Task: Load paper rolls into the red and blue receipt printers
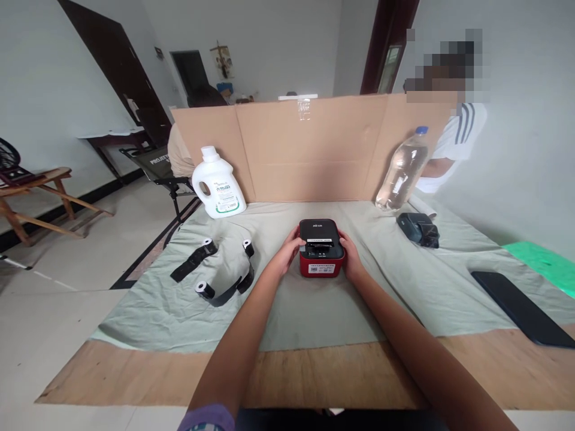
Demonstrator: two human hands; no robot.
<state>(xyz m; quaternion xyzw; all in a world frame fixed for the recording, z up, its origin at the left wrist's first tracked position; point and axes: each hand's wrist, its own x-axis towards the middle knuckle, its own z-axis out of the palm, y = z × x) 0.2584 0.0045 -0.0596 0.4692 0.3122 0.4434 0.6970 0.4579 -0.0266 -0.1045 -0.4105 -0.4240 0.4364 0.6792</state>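
Note:
A small red label printer (320,246) with a black lid sits in the middle of the pale green cloth (314,299). My left hand (288,252) grips its left side, thumb up on the lid. Against the printer's right side, my right hand (350,254) wraps round it with the fingers curled. To the left of the printer lie three paper rolls in black wraps (215,269).
A cardboard screen (305,143) stands at the back, with a white detergent jug (218,185) and a clear water bottle (402,170) before it. A black device (418,228) and a dark phone (521,306) lie right. Another person sits behind the screen at right.

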